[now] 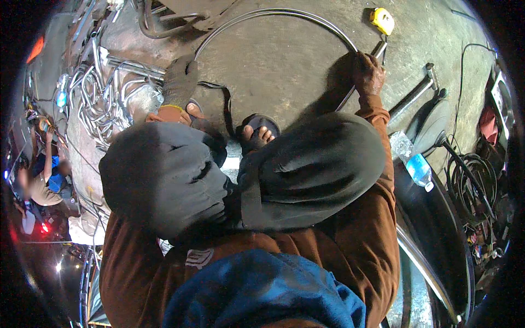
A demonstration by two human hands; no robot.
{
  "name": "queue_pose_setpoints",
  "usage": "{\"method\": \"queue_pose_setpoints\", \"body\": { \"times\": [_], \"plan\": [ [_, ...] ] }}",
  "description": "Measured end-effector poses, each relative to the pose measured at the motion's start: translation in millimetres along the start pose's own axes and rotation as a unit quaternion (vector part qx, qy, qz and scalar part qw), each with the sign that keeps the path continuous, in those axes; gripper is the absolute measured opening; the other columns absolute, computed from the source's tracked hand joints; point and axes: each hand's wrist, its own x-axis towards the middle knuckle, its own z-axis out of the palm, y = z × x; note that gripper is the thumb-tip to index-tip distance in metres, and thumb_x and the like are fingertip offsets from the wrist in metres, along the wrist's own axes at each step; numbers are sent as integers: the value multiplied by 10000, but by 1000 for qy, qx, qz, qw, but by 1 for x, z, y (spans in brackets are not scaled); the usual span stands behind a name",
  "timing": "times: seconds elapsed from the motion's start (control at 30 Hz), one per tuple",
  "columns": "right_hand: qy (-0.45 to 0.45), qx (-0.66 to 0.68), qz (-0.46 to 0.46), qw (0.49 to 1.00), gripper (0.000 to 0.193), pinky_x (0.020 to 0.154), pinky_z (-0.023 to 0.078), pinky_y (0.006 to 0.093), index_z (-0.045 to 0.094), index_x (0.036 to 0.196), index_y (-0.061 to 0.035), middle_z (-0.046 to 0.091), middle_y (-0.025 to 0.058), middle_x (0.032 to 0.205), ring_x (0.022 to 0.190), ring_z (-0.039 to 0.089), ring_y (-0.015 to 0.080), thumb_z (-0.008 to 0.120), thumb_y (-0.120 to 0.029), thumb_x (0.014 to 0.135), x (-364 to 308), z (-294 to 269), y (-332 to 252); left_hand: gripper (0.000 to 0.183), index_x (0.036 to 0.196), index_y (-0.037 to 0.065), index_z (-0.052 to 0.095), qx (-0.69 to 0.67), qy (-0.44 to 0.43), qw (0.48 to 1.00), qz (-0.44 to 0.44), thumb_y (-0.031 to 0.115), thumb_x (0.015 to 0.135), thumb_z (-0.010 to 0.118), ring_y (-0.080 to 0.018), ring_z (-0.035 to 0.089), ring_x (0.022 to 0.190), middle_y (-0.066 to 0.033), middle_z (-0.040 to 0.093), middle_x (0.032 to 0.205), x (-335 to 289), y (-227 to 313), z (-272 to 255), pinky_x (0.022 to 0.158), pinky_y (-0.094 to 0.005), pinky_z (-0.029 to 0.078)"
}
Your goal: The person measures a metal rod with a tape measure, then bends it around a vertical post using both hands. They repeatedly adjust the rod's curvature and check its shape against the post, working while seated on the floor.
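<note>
A thin bent metal hoop point(276, 12) arcs over the concrete floor in front of my feet. My left hand point(179, 79), in a dark grey glove with a yellow cuff edge, is closed at the hoop's left end. My bare right hand point(369, 74) is wrapped round its right side, and a straight length runs on below the fist. Just beyond that hand lies a short metal tube point(379, 49). A yellow tape measure point(382, 21) rests on the floor farther off. To the right of my right hand is a hammer point(415, 95) with a metal handle.
Bent metal tubes point(98, 95) lie heaped at the left. A dark strap point(227, 106) is on the floor by my feet. On the right are a plastic bottle point(418, 168), a dark round disc point(432, 128) and coiled hose point(476, 177). Another person point(44, 188) sits far left.
</note>
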Motion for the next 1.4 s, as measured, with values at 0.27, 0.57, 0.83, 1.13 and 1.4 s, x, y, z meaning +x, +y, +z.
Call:
{"method": "queue_pose_setpoints", "body": {
  "times": [0.27,0.57,0.83,1.13,1.4],
  "plan": [
    [17,-7,-2,1000,224,766,518,399,712,1064,-172,694,79,1008,873,676,303,628,-248,871,5,-3,-6,269,1089,65,626,116,4,988,106,253,903,579,-345,629,973,-191,636,1053,6,6,1,843,-466,491],
    [-120,58,79,988,197,694,503,452,665,955,-90,672,174,882,844,654,382,566,-246,887,49,-91,-42,233,1040,51,588,342,-115,901,240,74,816,527,-327,615,982,-173,606,1036,-5,34,-92,820,-446,495],
    [-275,-89,31,957,203,733,537,481,665,943,-121,690,181,897,841,676,388,517,-248,887,48,-106,-86,199,1005,63,587,350,-194,899,177,100,816,539,-341,656,841,-141,623,928,-7,50,-112,726,-473,504],
    [-291,-143,-102,941,261,683,536,495,591,959,-97,669,179,804,795,675,383,431,-303,959,37,-67,-111,252,1068,71,600,366,-231,887,163,159,841,537,-331,677,831,-139,643,901,-4,48,-69,669,-466,529],
    [-360,-78,-136,920,157,616,534,478,589,997,-91,633,181,851,729,668,353,482,-196,949,17,-41,-98,273,1092,76,635,417,-339,839,87,198,860,559,-337,674,940,-189,647,1044,7,58,-53,770,-475,536]
  ]
}}
